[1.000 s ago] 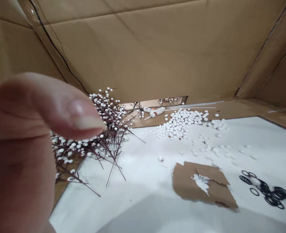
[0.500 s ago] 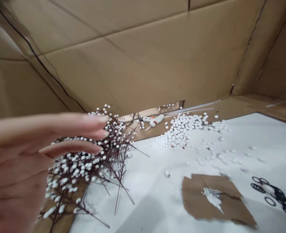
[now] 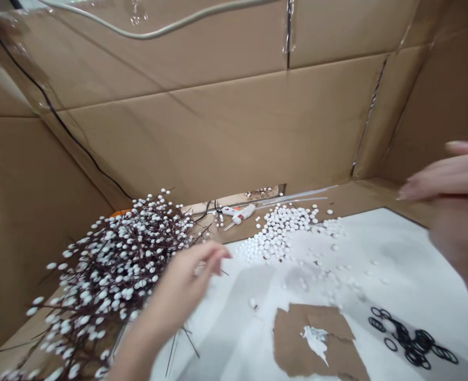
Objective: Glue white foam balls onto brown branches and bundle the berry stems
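Note:
My left hand (image 3: 190, 283) reaches in over the right edge of a heap of berry stems (image 3: 115, 259), dark twigs with white bead-like tips. Its fingers curl toward the thumb; whatever they hold, if anything, cannot be made out. At the right edge, my right hand (image 3: 452, 188) is raised above the white board (image 3: 234, 323) and blurred. Its fingertips are drawn together, and anything between them is too small to name. Loose white beads (image 3: 281, 225) lie piled at the board's far edge, with more scattered nearer.
A torn cardboard piece (image 3: 293, 338) with a white smear lies on the board. Black rings (image 3: 412, 341) are bunched to its right. Behind the beads are a white glue gun (image 3: 240, 212) and clear glue sticks (image 3: 297, 197). Cardboard walls (image 3: 218, 127) enclose the back and sides.
The view has shifted, showing more of the stem heap and the upper wall. The spread hand in the left foreground is gone from there; both hands now show, one low centre-left, one at right.

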`<action>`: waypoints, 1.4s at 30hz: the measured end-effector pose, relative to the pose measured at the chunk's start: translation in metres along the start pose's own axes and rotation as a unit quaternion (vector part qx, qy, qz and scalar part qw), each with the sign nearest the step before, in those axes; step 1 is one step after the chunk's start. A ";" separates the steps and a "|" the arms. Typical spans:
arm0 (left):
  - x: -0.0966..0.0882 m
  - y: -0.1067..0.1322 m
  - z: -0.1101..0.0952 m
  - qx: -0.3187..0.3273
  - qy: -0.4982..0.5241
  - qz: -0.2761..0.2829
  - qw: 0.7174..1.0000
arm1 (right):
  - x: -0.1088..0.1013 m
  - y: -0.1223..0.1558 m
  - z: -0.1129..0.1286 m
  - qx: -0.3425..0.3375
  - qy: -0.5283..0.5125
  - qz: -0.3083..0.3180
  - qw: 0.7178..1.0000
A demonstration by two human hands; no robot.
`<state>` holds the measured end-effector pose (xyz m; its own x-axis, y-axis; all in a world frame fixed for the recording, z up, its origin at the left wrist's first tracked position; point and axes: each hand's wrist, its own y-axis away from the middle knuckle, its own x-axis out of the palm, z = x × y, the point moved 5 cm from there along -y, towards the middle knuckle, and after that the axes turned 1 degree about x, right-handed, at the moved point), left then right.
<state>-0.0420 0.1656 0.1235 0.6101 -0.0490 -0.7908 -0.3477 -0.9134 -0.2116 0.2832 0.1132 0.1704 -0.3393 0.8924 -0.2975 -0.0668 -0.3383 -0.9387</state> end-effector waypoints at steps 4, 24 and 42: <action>0.088 -0.002 0.011 0.044 -0.028 0.197 0.979 | 0.041 0.003 -0.038 0.020 0.013 0.122 0.992; 0.165 -0.072 0.011 0.096 -0.199 0.138 0.965 | 0.118 0.145 -0.022 -0.036 -0.160 0.642 0.749; 0.140 -0.039 0.012 0.079 -0.152 0.190 0.967 | 0.124 0.142 0.019 -0.121 -0.245 0.654 0.706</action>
<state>0.0485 0.1995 0.0143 0.1884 -0.2268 -0.9556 -0.6246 -0.7785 0.0616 0.2142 0.1700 0.0037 -0.2494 -0.3654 -0.8968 0.7463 -0.6627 0.0625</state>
